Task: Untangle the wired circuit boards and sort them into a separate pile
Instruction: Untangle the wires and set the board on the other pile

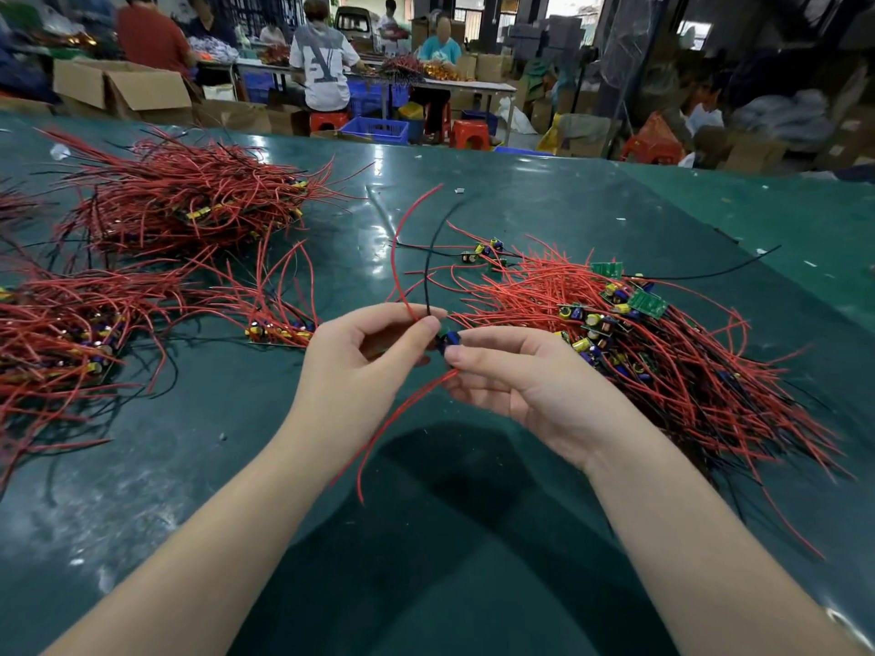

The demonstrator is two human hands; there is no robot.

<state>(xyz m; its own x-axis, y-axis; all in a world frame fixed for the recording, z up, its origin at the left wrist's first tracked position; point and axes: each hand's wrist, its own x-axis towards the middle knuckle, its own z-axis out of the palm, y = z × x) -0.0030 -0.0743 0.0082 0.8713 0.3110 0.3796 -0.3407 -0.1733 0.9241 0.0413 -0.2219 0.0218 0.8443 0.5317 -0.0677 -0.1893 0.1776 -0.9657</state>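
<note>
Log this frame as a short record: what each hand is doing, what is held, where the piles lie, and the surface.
left hand: pinches a red wire and a black wire that rise from the board
right hand: grips the small circuit board at the fingertips
held board: lifted above the table, between both hands; a red wire hangs below it
tangled pile: right of the hands, boards and wires mixed
other piles: far left and near left
surface: green table
</note>
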